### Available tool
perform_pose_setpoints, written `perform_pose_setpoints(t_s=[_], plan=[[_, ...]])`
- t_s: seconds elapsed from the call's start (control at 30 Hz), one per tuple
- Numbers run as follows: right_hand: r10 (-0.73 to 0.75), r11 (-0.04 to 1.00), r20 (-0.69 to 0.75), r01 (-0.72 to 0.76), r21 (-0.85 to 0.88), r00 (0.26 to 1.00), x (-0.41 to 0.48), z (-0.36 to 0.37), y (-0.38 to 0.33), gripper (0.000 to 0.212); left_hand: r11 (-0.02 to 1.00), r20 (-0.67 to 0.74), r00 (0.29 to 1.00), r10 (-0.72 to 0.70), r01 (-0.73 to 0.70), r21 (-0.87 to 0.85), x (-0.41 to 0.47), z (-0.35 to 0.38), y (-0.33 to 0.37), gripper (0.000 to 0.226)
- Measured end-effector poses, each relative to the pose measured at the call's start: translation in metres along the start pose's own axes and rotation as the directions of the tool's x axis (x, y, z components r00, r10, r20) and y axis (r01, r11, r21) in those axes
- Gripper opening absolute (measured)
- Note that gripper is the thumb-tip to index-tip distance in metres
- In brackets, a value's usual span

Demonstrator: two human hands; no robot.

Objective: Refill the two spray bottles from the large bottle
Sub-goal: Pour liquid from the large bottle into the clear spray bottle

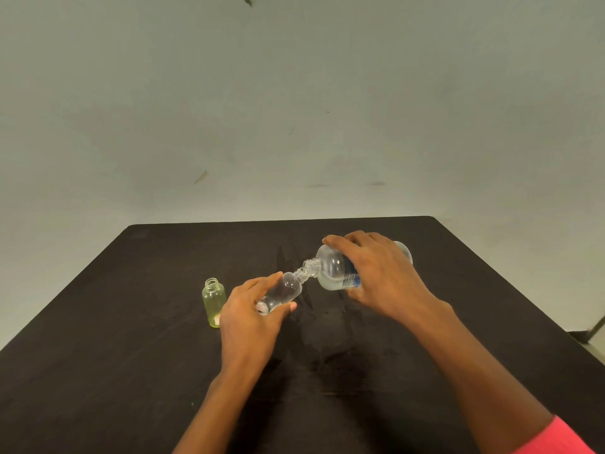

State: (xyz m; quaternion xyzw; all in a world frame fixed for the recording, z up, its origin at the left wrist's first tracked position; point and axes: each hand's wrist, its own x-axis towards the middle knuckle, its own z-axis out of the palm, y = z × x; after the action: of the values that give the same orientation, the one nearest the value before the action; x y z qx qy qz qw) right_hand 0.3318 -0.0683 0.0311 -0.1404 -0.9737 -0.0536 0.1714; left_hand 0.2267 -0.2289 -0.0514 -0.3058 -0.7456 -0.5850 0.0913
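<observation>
My left hand (247, 314) grips a small clear spray bottle (284, 291), uncapped and tilted with its neck pointing up and to the right. The large clear bottle (330, 270), with a blue-and-white label, is tipped on its side in my right hand (376, 270). Its open mouth touches the small bottle's neck. Some clear liquid lies in the large bottle's lower side. A second small bottle (213, 303), yellow-green and uncapped, stands upright on the table just left of my left hand.
A dark table (131, 355) carries everything, with wet-looking streaks around its middle. A pale wall rises behind the far edge. No caps or spray heads are in view. A pink sleeve (563, 440) shows at the lower right.
</observation>
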Motion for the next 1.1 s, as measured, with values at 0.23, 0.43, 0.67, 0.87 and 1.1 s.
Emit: perform_pose_setpoints(t_s=[0.23,0.43,0.67,0.87,1.1], plan=[[0.0,1.0,-0.007,0.0,0.011,1.0,-0.0003,0.001,-0.0006,0.076,1.0,0.004,1.0,0.002,-0.002,0.009,0.0004,-0.0005,-0.0011,0.048],[-0.001,1.0,-0.009,0.001,0.005,1.0,0.0009,-0.0003,-0.0001,0.074,1.0,0.001,1.0,0.008,-0.008,0.007,0.0011,-0.0003,0.0002,0.048],[0.0,1.0,-0.005,0.0,0.002,1.0,-0.0006,-0.0013,0.0007,0.074,1.0,-0.001,1.0,0.004,-0.004,-0.003,0.0013,0.0002,0.0019,0.049],[0.0,1.0,-0.004,0.0,0.001,1.0,-0.0002,-0.002,0.0006,0.075,1.0,-0.001,1.0,0.012,-0.012,0.004,0.0007,0.0,0.0019,0.048],[-0.001,1.0,-0.009,0.001,0.005,1.0,-0.0007,-0.0017,0.001,0.074,1.0,-0.002,1.0,0.011,-0.011,0.001,0.0015,0.0002,0.0025,0.048]])
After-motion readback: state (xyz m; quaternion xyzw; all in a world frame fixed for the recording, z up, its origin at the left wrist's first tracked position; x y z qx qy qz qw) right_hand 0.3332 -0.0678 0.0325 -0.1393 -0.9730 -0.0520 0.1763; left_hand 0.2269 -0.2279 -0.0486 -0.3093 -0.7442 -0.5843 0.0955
